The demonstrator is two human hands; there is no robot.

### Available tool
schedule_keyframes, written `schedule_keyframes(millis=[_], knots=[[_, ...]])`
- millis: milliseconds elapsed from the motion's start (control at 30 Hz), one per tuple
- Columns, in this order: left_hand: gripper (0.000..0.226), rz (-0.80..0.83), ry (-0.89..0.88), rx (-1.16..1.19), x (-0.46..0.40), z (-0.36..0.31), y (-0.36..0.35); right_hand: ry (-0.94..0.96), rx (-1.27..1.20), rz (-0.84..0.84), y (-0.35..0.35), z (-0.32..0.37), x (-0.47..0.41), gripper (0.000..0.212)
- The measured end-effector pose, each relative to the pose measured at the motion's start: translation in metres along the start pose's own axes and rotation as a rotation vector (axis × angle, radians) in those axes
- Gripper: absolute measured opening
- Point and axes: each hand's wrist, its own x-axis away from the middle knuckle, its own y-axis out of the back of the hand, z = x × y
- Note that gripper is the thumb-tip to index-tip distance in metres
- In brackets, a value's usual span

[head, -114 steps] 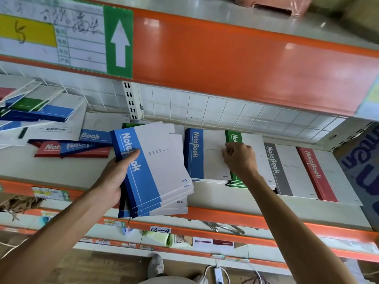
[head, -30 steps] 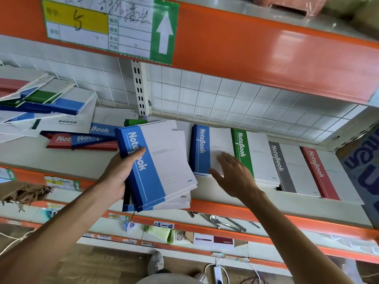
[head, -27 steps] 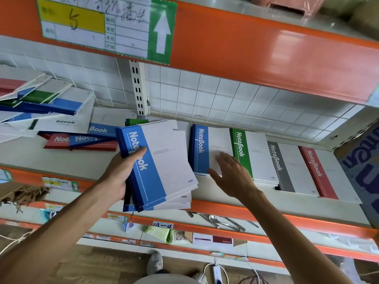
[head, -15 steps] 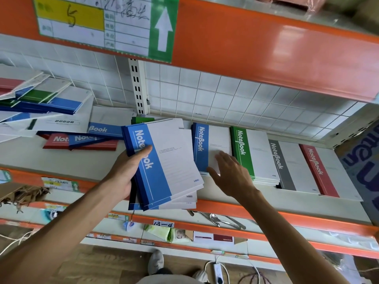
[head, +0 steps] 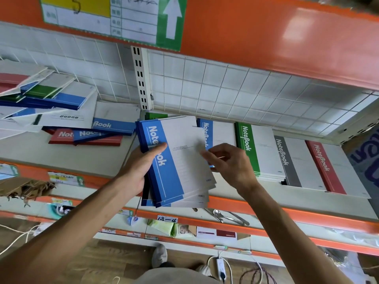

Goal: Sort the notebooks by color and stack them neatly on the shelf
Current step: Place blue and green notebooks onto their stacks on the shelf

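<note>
We're gripping the blue notebooks (head: 176, 160) in our left hand (head: 139, 167). Our right hand (head: 229, 162) is pinching the top cover's edge, green stack (head: 256, 148) just beyond it.

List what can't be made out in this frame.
- Head view: blue stack on the shelf, mostly hidden by the held blue notebooks and right hand.
- Mixed pile, cut off by the left edge.
- Shelf label: top cropped, writing blurred.
- Held notebook count: edges overlap.

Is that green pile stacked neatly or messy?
Neat: the green pile lies flat and squared on the shelf, edges roughly aligned.
</note>
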Motion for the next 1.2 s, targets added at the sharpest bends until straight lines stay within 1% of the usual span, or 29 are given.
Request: schedule_keyframes(millis=[67, 167, 233, 400, 467, 567, 667, 767, 867, 933, 1000, 1033, 1133, 1200], knots=[[0.017, 0.016, 0.009, 0.003, 0.001, 0.001, -0.006, -0.014, 0.059, -0.035, 0.000, 0.001, 0.002, 0.029], [0.028, 0.040, 0.014, -0.008, 0.002, 0.003, -0.012, -0.112, -0.029, -0.012, 0.004, -0.004, 0.003, 0.036], [0.030, 0.055, 0.007, -0.011, 0.002, 0.003, -0.014, -0.148, -0.022, 0.016, 0.006, -0.007, 0.004, 0.040], [0.030, 0.062, 0.002, -0.026, -0.002, 0.006, -0.018, -0.135, 0.006, -0.006, 0.015, -0.008, 0.006, 0.029], [0.032, 0.066, 0.015, -0.034, -0.004, 0.008, -0.017, -0.141, 0.009, 0.013, 0.018, -0.009, 0.005, 0.024], [0.032, 0.055, -0.009, -0.050, -0.006, 0.009, -0.015, -0.146, 0.014, 0.008, 0.022, -0.012, 0.002, 0.022], [0.025, 0.018, -0.046, -0.048, -0.009, 0.005, -0.007, -0.166, -0.020, -0.108, 0.037, -0.021, -0.009, 0.021], [0.023, -0.017, -0.054, -0.044, -0.014, -0.002, 0.006, -0.184, -0.054, -0.245, 0.054, -0.029, -0.024, 0.021], [0.013, -0.050, -0.057, -0.040, -0.019, -0.006, 0.017, -0.180, -0.043, -0.317, 0.062, -0.037, -0.038, 0.023], [0.018, -0.079, -0.057, -0.040, -0.021, -0.007, 0.022, -0.186, -0.027, -0.350, 0.062, -0.043, -0.046, 0.025], [0.028, -0.095, -0.062, -0.036, -0.023, -0.007, 0.026, -0.198, 0.017, -0.383, 0.060, -0.048, -0.053, 0.026], [0.028, -0.097, -0.067, -0.036, -0.023, -0.007, 0.028, -0.203, 0.061, -0.393, 0.058, -0.048, -0.055, 0.025], [0.013, -0.101, -0.072, -0.037, -0.023, -0.008, 0.034, -0.142, 0.292, -0.427, 0.052, -0.045, -0.055, 0.021], [0.010, -0.102, -0.067, -0.033, -0.023, -0.008, 0.038, -0.061, 0.423, -0.443, 0.049, -0.042, -0.053, 0.023]])
